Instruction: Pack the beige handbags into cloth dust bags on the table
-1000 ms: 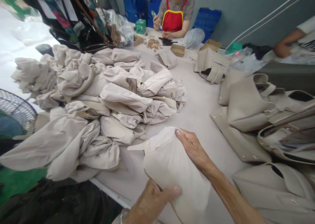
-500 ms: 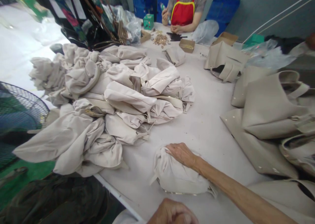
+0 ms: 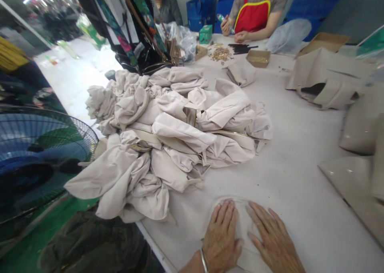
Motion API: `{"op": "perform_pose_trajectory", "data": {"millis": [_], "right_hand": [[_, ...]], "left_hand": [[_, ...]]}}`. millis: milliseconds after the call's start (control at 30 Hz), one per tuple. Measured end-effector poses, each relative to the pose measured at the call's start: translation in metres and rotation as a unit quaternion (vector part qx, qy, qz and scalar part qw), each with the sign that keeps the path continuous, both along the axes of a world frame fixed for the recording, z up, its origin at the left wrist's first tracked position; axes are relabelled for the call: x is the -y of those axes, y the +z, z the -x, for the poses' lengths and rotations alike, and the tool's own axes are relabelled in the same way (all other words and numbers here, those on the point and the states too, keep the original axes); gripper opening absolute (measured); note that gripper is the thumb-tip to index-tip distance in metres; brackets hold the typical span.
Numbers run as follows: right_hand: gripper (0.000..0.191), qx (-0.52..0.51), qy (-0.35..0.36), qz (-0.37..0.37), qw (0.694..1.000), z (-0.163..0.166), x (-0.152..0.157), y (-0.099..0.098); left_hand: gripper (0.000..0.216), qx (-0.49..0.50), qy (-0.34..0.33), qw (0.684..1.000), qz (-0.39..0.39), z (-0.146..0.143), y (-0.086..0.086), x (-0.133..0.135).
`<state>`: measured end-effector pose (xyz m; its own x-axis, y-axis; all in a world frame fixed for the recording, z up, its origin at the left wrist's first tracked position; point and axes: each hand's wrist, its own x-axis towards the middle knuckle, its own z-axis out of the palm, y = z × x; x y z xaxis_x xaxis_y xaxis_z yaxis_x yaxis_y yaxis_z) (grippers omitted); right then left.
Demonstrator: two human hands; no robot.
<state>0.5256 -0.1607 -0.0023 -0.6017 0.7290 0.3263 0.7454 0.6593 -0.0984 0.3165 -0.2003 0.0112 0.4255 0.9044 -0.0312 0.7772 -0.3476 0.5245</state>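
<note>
Near the front edge of the table a pale beige fabric piece (image 3: 243, 219) lies flat, its near part running out of view. My left hand (image 3: 221, 233), with a bangle on the wrist, rests palm down on its left side, fingers stretched out. On the right side my right hand (image 3: 271, 237) also lies flat with its fingers spread. Both hands press on the cloth and neither grasps it. To the left is a large heap of crumpled beige fabric pieces (image 3: 183, 133), some with zippers.
Beige bags (image 3: 351, 193) lie along the right side. A black fan (image 3: 45, 177) stands at the left. Across the table sits a person in a red apron (image 3: 253, 17), near a pile of small metal parts (image 3: 221, 54) and a cardboard box (image 3: 258, 59).
The bunched fabric under my right hand now lies flat. My left hand has moved forward from the table edge onto it and opened. The view has turned left.
</note>
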Motion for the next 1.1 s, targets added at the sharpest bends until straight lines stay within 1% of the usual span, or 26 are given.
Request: {"op": "perform_pose_trajectory", "data": {"millis": [67,100,167,200,233,267,300,333,367,400,433,467,500,533,600,667,733,800,833,867,900,933,967,1033,1100], "right_hand": [[0.061,-0.003,-0.002,0.012,1.000,-0.003,-0.003,-0.018],[0.063,-0.008,0.001,0.016,1.000,-0.004,-0.005,-0.023],[0.062,-0.028,0.007,0.014,0.999,-0.007,-0.008,-0.024],[0.061,-0.043,-0.001,0.014,0.999,-0.009,-0.008,-0.021],[0.058,-0.058,-0.013,0.018,0.998,-0.011,-0.009,-0.015],[0.055,-0.075,-0.027,0.026,0.996,-0.013,-0.009,-0.008],[0.051,-0.091,-0.042,0.034,0.994,-0.015,-0.010,0.001],[0.048,-0.106,-0.054,0.042,0.992,-0.016,-0.010,0.010],[0.046,-0.119,-0.060,0.048,0.990,-0.015,-0.011,0.021],[0.045,-0.131,-0.060,0.053,0.988,-0.012,-0.013,0.031],[0.044,-0.144,-0.055,0.057,0.986,-0.007,-0.014,0.041],[0.042,-0.158,-0.046,0.061,0.984,0.001,-0.015,0.049],[0.040,-0.173,-0.032,0.065,0.982,0.010,-0.015,0.056],[0.036,-0.189,-0.016,0.070,0.979,0.022,-0.015,0.062],[0.029,-0.217,0.017,0.081,0.973,0.047,-0.012,0.067],[0.024,-0.241,0.041,0.091,0.965,0.071,-0.006,0.069],[0.022,-0.266,0.056,0.100,0.957,0.089,0.002,0.070],[0.020,-0.304,0.062,0.121,0.943,0.099,0.010,0.074],[0.019,-0.324,0.056,0.152,0.932,0.102,0.013,0.076],[0.021,-0.345,0.045,0.197,0.917,0.104,0.016,0.078],[0.025,-0.368,0.023,0.256,0.894,0.106,0.018,0.080],[0.031,-0.393,-0.008,0.324,0.861,0.109,0.020,0.080],[0.037,-0.419,-0.044,0.394,0.817,0.112,0.020,0.080],[0.048,-0.477,-0.099,0.512,0.708,0.123,0.018,0.078],[0.055,-0.536,-0.123,0.585,0.596,0.139,0.012,0.074]], "left_hand": [[0.072,0.024,-0.001,1.000,0.013,0.001,-0.002,-0.003],[0.072,0.045,-0.002,0.999,0.019,0.001,-0.002,-0.003],[0.069,0.113,0.007,0.993,0.040,0.001,0.000,-0.004],[0.066,0.161,0.037,0.985,0.056,0.002,0.002,-0.004],[0.063,0.219,0.092,0.968,0.077,0.004,0.004,-0.005],[0.059,0.283,0.174,0.938,0.103,0.008,0.007,-0.007],[0.057,0.349,0.278,0.886,0.129,0.014,0.011,-0.010],[0.056,0.416,0.381,0.813,0.148,0.022,0.016,-0.014],[0.056,0.477,0.465,0.729,0.159,0.031,0.021,-0.019],[0.057,0.528,0.524,0.648,0.161,0.042,0.027,-0.025],[0.057,0.571,0.557,0.583,0.158,0.053,0.033,-0.031],[0.057,0.603,0.571,0.533,0.159,0.064,0.038,-0.038],[0.055,0.625,0.573,0.503,0.168,0.073,0.044,-0.044],[0.053,0.635,0.572,0.485,0.186,0.081,0.048,-0.050],[0.046,0.631,0.576,0.467,0.229,0.090,0.051,-0.060],[0.041,0.613,0.582,0.467,0.262,0.093,0.050,-0.068],[0.039,0.599,0.576,0.485,0.274,0.094,0.049,-0.072],[0.040,0.602,0.549,0.513,0.270,0.098,0.055,-0.072],[0.040,0.610,0.530,0.527,0.262,0.102,0.061,-0.071],[0.041,0.620,0.510,0.540,0.254,0.108,0.069,-0.069],[0.042,0.634,0.485,0.549,0.247,0.115,0.078,-0.066],[0.042,0.653,0.456,0.553,0.246,0.123,0.087,-0.062],[0.042,0.674,0.424,0.551,0.249,0.131,0.096,-0.058],[0.039,0.715,0.368,0.535,0.258,0.147,0.111,-0.047],[0.034,0.743,0.337,0.513,0.267,0.157,0.119,-0.035]]}}
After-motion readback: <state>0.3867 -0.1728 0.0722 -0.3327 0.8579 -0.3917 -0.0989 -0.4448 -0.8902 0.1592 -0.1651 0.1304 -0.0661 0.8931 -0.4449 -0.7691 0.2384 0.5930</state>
